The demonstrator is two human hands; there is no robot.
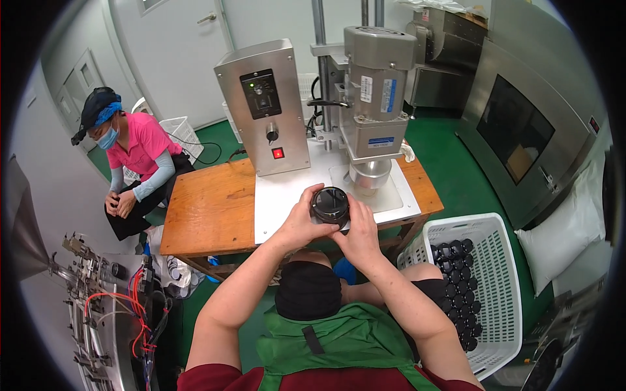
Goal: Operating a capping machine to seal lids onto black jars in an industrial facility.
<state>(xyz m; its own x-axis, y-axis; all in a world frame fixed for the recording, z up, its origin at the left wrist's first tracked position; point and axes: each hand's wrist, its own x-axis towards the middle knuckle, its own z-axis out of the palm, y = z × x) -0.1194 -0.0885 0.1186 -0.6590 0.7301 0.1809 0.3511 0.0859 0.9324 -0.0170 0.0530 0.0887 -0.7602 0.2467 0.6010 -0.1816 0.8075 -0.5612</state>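
Note:
Between my two hands is a round black jar [330, 204] with a glossy lid facing up, close to the front edge of the white base plate [280, 195]. My left hand [304, 218] wraps its left side, the thumb along the near side. Around its right side curls my right hand [358, 228], that thumb also at the near side. Just beyond the jar, a silver round capping head [370, 174] hangs below the grey motor [379, 85] of a capping machine. To its left stands a steel control box [264, 107] with a lit red switch.
A white plastic basket [507, 287] at my right holds several black jars [458, 287]. The wooden table [208, 202] bears the machine. Piping and hoses [124, 300] stand at left. A seated person in pink [145, 146] is beyond the table's left end. A steel cabinet [528, 124] stands right.

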